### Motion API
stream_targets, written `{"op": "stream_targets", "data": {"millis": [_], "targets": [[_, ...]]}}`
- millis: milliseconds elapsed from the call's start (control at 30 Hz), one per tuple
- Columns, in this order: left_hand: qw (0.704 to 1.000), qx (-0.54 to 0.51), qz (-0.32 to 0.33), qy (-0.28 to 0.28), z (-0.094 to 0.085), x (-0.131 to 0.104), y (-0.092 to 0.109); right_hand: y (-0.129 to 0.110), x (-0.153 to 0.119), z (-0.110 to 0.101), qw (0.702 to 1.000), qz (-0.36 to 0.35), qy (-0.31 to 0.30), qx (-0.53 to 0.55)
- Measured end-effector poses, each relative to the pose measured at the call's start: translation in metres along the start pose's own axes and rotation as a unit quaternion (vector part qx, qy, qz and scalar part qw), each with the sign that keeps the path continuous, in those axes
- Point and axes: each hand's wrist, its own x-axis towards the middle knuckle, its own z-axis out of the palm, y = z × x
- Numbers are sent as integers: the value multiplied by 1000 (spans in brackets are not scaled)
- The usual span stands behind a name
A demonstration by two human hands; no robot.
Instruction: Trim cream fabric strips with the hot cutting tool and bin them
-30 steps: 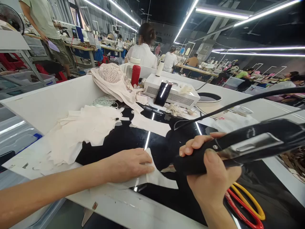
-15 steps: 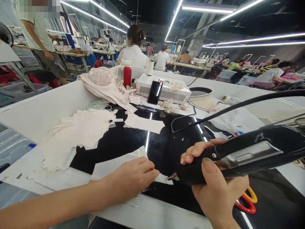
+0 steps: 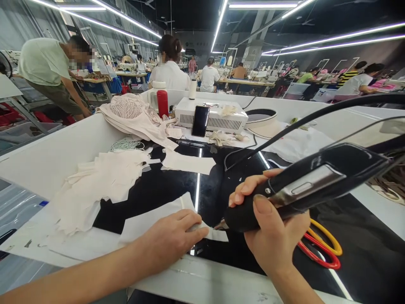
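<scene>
the left hand (image 3: 172,238) lies over a pale cloth (image 3: 148,221) at the near edge of the black sheet (image 3: 186,185), fingers bunched low; whether it pinches or just presses, i can't tell. the right hand (image 3: 278,232) is wrapped closed round a black tool (image 3: 303,185), its tip (image 3: 221,226) by the cloth's right end. i'd say the step in hand is working that tip along the cloth's edge. the next move calls for flat cloth, a steady tip and left fingers clear.
</scene>
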Motion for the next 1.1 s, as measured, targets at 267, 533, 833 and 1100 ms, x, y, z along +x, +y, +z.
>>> {"op": "stream_targets", "data": {"millis": [267,533,833,1100], "targets": [[1000,-2,-3,5,4,-1,0,9,-1,8,1000,10,-19,5],[1000,18,-5,24,5,1,1,12,3,12,1000,16,-10,8],[999,23,-8,41,3,2,2,17,3,16,999,39,-8,13],[998,26,-13,59,11,2,3,17,4,21,998,55,10,13]]}}
